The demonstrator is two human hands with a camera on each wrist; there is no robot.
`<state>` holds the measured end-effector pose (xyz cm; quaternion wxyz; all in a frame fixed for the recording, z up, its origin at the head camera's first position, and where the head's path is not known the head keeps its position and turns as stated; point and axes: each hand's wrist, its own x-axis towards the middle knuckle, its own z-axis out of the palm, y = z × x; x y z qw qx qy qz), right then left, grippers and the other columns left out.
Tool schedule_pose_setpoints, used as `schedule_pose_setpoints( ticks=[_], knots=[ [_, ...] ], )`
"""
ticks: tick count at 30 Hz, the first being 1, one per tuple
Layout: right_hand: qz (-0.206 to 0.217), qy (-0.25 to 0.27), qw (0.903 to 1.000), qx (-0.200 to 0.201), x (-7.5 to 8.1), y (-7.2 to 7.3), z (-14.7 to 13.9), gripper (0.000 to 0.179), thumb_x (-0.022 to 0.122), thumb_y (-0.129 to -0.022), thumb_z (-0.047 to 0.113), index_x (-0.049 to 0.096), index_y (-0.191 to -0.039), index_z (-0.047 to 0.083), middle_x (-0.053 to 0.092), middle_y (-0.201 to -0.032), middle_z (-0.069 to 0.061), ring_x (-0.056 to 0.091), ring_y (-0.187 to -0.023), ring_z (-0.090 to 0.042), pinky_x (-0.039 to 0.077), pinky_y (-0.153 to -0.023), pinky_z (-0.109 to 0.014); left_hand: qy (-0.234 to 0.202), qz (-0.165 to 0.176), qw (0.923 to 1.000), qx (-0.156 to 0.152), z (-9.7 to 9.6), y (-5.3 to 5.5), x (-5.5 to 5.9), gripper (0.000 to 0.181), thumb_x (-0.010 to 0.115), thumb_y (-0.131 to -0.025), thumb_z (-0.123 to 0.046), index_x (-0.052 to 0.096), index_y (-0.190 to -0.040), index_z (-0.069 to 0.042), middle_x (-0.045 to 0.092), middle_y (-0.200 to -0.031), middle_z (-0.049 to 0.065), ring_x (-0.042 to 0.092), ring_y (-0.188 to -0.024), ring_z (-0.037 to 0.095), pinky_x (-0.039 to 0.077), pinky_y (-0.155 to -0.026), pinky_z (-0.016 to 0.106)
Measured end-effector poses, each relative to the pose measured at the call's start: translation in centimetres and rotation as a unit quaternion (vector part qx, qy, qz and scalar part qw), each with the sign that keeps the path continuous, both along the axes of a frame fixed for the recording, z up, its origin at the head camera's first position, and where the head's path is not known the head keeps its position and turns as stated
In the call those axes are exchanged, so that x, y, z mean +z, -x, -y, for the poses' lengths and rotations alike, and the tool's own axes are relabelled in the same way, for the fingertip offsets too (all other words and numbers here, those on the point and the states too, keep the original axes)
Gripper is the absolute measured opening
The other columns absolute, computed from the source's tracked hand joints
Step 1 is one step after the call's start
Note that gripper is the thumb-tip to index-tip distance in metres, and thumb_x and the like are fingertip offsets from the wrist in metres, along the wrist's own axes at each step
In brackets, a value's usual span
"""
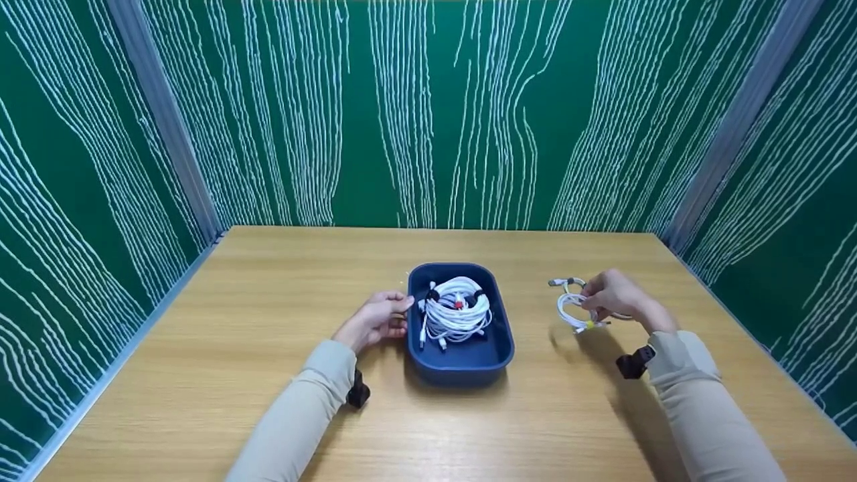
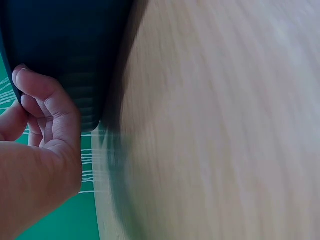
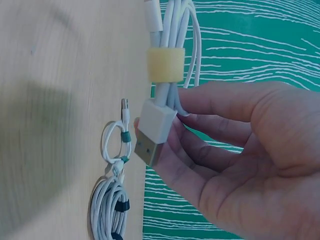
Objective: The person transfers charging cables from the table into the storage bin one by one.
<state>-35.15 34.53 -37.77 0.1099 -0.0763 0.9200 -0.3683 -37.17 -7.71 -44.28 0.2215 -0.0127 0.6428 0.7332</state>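
1. Here, a dark blue box [image 1: 462, 377] stands upright on the wooden table [image 1: 301, 268], near the middle of the head view.
2. Inside it, coiled white cables [image 1: 455, 326] lie heaped toward the upper part, wrapped with black ties [image 1: 479, 293]; a small red piece [image 1: 458, 304] shows among them, and some plugs point toward the lower left. The box's floor shows below the heap.
3. The left hand [image 1: 378, 318], left of centre, grips the box's left rim, its fingers curled against the outer wall.
4. The right hand [image 1: 619, 301], at the right of the head view, pinches a looped white cable [image 1: 561, 309] between thumb and fingers, raised above the table and well apart from the box.
5. In the right wrist view, a yellow band [image 3: 166, 65] wraps this cable above a USB plug [image 3: 156, 122], near the centre.
6. Toward that view's lower left, a small coil [image 3: 106, 141] with green ties lies beside a larger coil [image 3: 104, 207]; I cannot tell whether they touch.
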Motion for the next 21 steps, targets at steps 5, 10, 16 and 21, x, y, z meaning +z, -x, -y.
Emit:
schedule_pose_setpoints(
  ticks=[5,10,16,21],
  knots=[
    [-0.009,0.006,0.9999,0.004,0.1,0.0,0.6,0.017,0.063,-0.086,-0.003,0.06,-0.097,-0.016,0.063,-0.067,-0.003,0.06,-0.056,-0.01,0.058,-0.057,-0.027,0.002,-0.002,1.0,-0.005,0.1,0.0,0.0,0.013,0.054,-0.098,-0.014,0.047,-0.087,-0.015,0.049,-0.066,-0.003,0.049,-0.056,0.011,0.046,-0.051,0.021],
    [0.001,0.018,0.9998,0.005,0.4,-0.1,1.6,0.02,0.062,-0.086,-0.004,0.058,-0.1,-0.018,0.062,-0.067,-0.002,0.061,-0.057,-0.011,0.058,-0.058,-0.027,0.0,0.001,1.0,-0.003,0.1,0.0,0.0,0.012,0.055,-0.098,-0.014,0.048,-0.088,-0.014,0.051,-0.065,-0.003,0.049,-0.055,0.011,0.046,-0.051,0.021],
    [0.006,0.002,1.0,0.001,1.0,0.1,2.6,0.02,0.062,-0.088,-0.002,0.059,-0.103,-0.014,0.062,-0.075,-0.008,0.061,-0.062,-0.012,0.058,-0.062,-0.027,-0.005,-0.002,1.0,-0.002,0.0,0.1,0.0,0.011,0.054,-0.098,-0.014,0.049,-0.088,-0.014,0.051,-0.065,-0.002,0.049,-0.054,0.011,0.046,-0.049,0.021],
    [0.007,-0.012,0.9999,0.006,1.4,0.5,3.4,0.021,0.062,-0.088,0.0,0.06,-0.104,-0.014,0.064,-0.077,-0.009,0.062,-0.063,-0.013,0.059,-0.064,-0.028,-0.004,0.001,1.0,-0.002,0.1,0.1,-0.1,0.013,0.054,-0.098,-0.014,0.048,-0.087,-0.014,0.051,-0.064,-0.002,0.049,-0.054,0.01,0.046,-0.05,0.021]
  ],
)
